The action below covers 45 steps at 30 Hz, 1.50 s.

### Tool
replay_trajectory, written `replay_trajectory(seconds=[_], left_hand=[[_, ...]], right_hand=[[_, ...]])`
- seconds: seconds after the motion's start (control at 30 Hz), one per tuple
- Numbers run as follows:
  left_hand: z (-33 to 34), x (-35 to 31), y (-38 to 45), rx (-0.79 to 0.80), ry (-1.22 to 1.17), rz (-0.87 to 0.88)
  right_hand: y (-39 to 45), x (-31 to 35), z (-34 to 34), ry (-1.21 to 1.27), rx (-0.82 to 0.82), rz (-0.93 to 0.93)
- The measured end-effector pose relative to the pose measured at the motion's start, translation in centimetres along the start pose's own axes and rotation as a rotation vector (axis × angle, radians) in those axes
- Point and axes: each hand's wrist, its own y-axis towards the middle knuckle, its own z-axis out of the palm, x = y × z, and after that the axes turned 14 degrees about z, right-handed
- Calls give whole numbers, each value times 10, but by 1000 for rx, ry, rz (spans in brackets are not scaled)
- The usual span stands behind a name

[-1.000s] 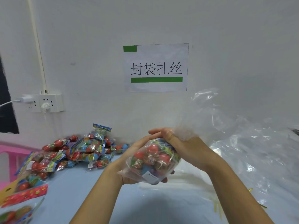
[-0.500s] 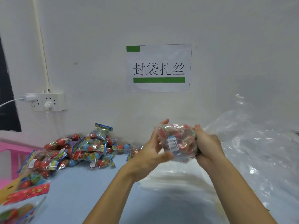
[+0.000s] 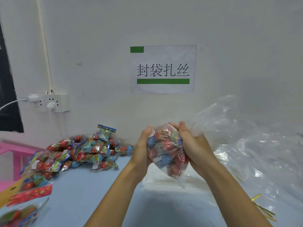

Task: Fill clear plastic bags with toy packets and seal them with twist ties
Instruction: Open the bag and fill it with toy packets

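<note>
A clear plastic bag point(image 3: 167, 151) stuffed with red and blue toy packets hangs in the air between both hands, above the blue table point(image 3: 85, 194). My left hand point(image 3: 142, 148) presses flat against its left side. My right hand point(image 3: 195, 145) grips its right side and top, where the loose bag mouth point(image 3: 218, 115) fans out up and to the right. A pile of loose toy packets point(image 3: 82, 151) lies at the back left by the wall. Gold twist ties point(image 3: 264, 210) lie at the lower right.
A heap of empty clear bags point(image 3: 259, 153) covers the right of the table, and a flat stack point(image 3: 172, 182) lies under the held bag. More toy packets point(image 3: 24, 194) sit at the near left. A pink stool point(image 3: 9, 151) and a wall socket point(image 3: 49, 102) are at left.
The filled bag has been turned between the hands, and its loose mouth now sticks out up and right again. My left hand shifted from cupping underneath to the bag's left side.
</note>
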Motion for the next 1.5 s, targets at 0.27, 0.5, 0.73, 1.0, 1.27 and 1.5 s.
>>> replay_trajectory(seconds=[0.27,0.5,0.73,1.0,1.27,1.5], left_hand=[[-6,3,-6,-68,-381,-404],[-4,8,0,-30,-2,-215],[-3,16,0,245,497,251],[7,7,-6,466,741,553],[-3,1,-4,313,341,324],[8,2,-11,120,-16,1]], right_hand=[[-19,10,-1,-334,327,-335],[-9,6,-1,-86,167,-161],[5,8,-14,213,-140,79],[11,6,-16,345,-193,109],[1,11,-21,-42,-34,39],[-9,8,-15,-299,166,-212]])
